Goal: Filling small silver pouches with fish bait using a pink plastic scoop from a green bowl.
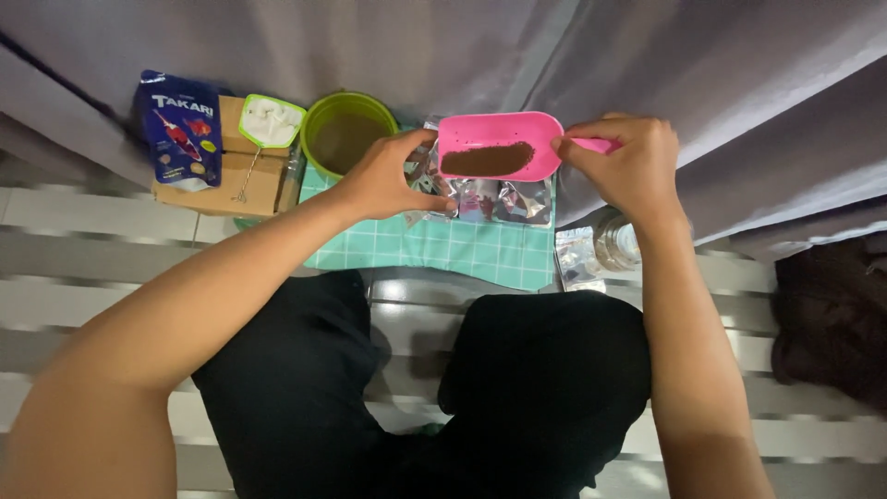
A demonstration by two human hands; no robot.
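Both my hands are up over the green mat (462, 249). My right hand (624, 166) fingers pinch the pink scoop (499, 139) of brown pellets (488, 160); my left hand (388, 176) fingers grip the silver bag (490, 199).

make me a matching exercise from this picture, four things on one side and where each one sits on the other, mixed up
Things:
1. pink scoop
2. green bowl
3. small net
4. blue pouch

Places:
A. leaning at the far left against the cardboard box
B. held up between the left hand and the right hand
C. lying on top of the cardboard box
D. at the back left corner of the teal checked mat

Pairs: 1-B, 2-D, 3-C, 4-A
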